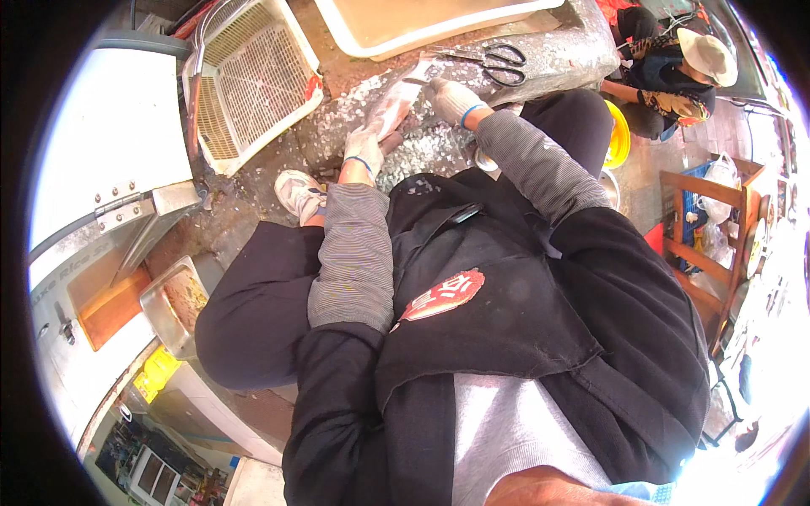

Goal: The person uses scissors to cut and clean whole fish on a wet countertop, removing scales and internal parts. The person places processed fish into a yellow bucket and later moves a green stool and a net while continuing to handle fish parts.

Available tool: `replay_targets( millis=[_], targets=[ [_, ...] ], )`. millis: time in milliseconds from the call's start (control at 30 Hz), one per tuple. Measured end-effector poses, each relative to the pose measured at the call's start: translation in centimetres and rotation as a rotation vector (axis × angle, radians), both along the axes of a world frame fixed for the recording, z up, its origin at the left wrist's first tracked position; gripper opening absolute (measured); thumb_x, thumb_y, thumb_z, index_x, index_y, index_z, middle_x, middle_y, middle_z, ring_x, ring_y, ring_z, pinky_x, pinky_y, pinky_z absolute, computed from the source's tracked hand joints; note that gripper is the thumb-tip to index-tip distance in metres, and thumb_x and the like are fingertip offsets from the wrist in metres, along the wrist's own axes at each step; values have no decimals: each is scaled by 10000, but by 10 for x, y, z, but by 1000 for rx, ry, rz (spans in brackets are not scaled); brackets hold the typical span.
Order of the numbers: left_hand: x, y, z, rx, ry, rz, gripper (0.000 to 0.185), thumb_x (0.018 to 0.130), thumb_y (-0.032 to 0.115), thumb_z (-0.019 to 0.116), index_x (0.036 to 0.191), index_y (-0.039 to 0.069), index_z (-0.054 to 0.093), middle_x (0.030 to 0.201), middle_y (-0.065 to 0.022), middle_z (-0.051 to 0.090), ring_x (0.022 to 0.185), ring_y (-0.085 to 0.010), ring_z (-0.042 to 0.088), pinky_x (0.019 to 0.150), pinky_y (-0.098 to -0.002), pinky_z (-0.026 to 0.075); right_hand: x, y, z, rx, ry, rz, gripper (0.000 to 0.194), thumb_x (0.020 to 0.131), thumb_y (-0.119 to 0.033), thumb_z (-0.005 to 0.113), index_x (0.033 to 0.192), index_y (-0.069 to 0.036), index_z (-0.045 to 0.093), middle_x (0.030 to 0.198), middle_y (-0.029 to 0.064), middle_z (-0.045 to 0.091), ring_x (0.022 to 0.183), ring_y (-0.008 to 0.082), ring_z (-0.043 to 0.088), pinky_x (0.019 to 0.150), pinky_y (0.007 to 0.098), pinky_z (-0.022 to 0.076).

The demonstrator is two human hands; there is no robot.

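Note:
A fish (393, 107) lies slantwise on a wet surface strewn with scales. My left hand (364, 150), in a pale knit glove, is closed round its lower end. My right hand (450, 101), gloved too, is closed on a tool whose short metal end (414, 81) touches or nearly touches the fish's upper part; the rest is hidden in the fist, so its kind cannot be told. Black-handled scissors (503, 63) lie beyond my right hand, their blades pointing left near the fish's upper end.
A white plastic basket (311, 57) stands at upper left, beside a white tray (380, 49) of murky water. Metal pan (150, 310) at left; yellow basin (620, 135) right of my knee. Another person (671, 79) in a hat crouches at upper right. A wooden chair (705, 196) stands right.

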State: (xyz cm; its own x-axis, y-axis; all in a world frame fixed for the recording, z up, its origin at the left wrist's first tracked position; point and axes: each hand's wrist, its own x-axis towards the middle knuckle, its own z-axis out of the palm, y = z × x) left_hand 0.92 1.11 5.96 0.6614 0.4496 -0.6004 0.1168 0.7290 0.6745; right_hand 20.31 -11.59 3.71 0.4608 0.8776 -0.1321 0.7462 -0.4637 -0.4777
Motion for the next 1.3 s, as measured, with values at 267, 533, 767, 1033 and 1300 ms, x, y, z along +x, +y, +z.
replay_targets(
  millis=[267, 533, 767, 1033, 1300],
  targets=[
    [12, 6, -32, 391, 170, -22, 381, 997, 150, 595, 1339, -17, 574, 1189, -130, 663, 1016, -264, 678, 745, -378, 616, -17, 11, 39, -100, 64, -196, 323, 974, -229, 484, 1063, 41, 636, 919, 290, 709, 908, 421, 716, 804, 508, 560],
    [18, -12, -4, 602, 607, -194, 638, 942, 414, 667, 1308, -83, 506, 1081, -232, 698, 783, -285, 738, 670, -386, 591, -46, 36, 54, -208, 124, -245, 340, 965, -270, 519, 1115, -1, 663, 995, 252, 730, 985, 396, 715, 846, 486, 559],
    [21, 3, -23, 819, 674, -253, 715, 895, 430, 690, 1383, -59, 503, 1194, -286, 668, 1053, -353, 698, 906, -421, 542, -37, 42, 55, -241, -124, -52, 426, 950, -363, 576, 1080, 23, 700, 1012, 254, 726, 992, 384, 714, 866, 457, 557],
    [19, 3, -36, 653, 644, -241, 775, 885, 461, 697, 1392, -82, 476, 1286, -310, 608, 1208, -403, 604, 1029, -426, 454, -38, 41, 63, -286, 138, -197, 415, 956, -334, 550, 1026, 38, 719, 972, 295, 712, 967, 420, 710, 872, 479, 553],
    [25, 9, -21, 585, 644, -237, 648, 923, 436, 655, 1257, -115, 586, 1117, -257, 699, 975, -332, 705, 839, -415, 529, -55, 37, 57, -314, 212, -66, 313, 931, -231, 542, 1030, 12, 712, 1012, 282, 716, 1002, 404, 708, 889, 482, 547]
  ],
)
